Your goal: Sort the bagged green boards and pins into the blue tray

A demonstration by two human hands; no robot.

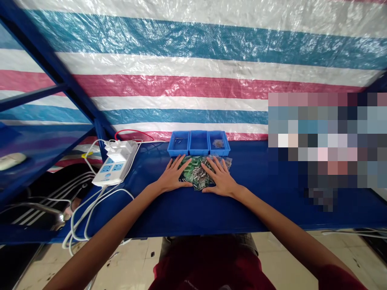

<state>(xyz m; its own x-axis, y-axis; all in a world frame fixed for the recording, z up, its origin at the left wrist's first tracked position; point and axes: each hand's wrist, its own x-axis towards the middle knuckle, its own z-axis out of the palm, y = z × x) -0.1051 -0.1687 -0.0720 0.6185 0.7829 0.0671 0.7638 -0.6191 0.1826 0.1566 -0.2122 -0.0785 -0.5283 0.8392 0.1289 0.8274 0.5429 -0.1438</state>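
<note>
Wide horizontal stripes of white, teal-blue and pinkish red cross the shiny sheet (181, 86). The metal frame (77, 96) is dark blue, the tabletop (193, 213) a deep, plain blue, and the 3 trays (198, 152) a brighter blue. The small pieces (196, 173) are mottled green and silvery grey. The power strip (112, 178) is white with light blue socket panels; its cables (90, 207) are white, a thin wire (133, 130) red, a tag (87, 155) yellow. Black fabric (36, 211) carries white stripes. The wearer's shirt (208, 262) is dark red, the floor (133, 262) cream with dark specks
</note>
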